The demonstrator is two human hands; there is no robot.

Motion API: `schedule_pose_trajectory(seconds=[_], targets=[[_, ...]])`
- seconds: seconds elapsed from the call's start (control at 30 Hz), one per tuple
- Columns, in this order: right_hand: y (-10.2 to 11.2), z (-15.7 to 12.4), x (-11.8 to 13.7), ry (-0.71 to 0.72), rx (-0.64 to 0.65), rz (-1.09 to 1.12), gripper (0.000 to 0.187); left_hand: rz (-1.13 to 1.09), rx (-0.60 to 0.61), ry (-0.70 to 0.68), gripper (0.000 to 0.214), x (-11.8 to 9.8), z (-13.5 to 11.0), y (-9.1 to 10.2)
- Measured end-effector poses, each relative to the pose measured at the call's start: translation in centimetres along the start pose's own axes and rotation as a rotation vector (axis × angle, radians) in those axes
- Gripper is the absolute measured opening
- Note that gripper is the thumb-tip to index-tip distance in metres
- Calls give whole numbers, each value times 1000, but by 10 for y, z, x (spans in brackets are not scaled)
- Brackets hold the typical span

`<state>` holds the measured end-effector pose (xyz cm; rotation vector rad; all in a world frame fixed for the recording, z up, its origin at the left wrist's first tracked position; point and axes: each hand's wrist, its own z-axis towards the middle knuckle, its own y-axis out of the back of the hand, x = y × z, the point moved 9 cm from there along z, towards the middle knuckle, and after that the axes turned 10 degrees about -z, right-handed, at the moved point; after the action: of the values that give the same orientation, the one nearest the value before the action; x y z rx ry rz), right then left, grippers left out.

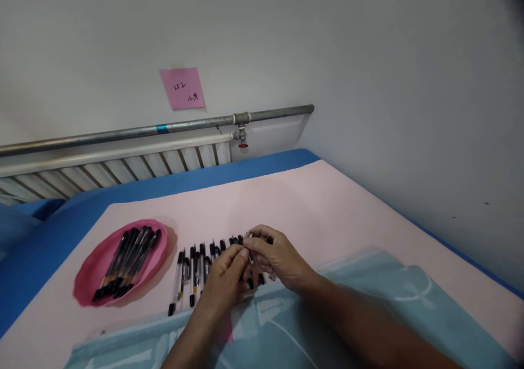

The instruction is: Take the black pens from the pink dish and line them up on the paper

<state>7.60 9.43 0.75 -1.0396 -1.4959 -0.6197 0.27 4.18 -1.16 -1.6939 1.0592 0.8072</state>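
My left hand [228, 273] and my right hand [282, 257] meet over the pink tabletop, fingers pinched together. Between them is a pen [251, 257], mostly hidden by my fingers; a small black piece, perhaps its cap [269, 240], shows at my right hand. Beside and behind my left hand lies a row of clear pens with black ends [177, 283], with loose caps and pen parts among them. My hands cover the right part of this row. Farther left, a pink scalloped dish [79, 281] holds several black-capped pens [133, 257].
A pale pink sheet [347, 205] lies over a blue surface [184, 180]. Light blue patterned cloth [376, 290] covers the near edge under my forearms. Behind stand a white radiator [114, 167], a metal pipe [196, 125] and a wall with a pink note [182, 89].
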Motion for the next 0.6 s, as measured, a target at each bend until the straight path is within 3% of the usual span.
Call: schedule_pose_trajectory(seconds=[0.1, 0.23, 0.43, 0.6], targets=[[2, 0, 2, 24, -18, 2, 20, -6, 6, 10, 34, 1, 0, -1], [-4, -1, 2, 1, 62, 16, 18, -46, 10, 30, 35, 0, 0, -2], [3, -1, 2, 5, -30, -1, 21, -11, 3, 13, 34, -3, -1, -2], [-5, -1, -1, -21, 66, 26, 18, -43, -1, 34, 36, -1, -1, -2]])
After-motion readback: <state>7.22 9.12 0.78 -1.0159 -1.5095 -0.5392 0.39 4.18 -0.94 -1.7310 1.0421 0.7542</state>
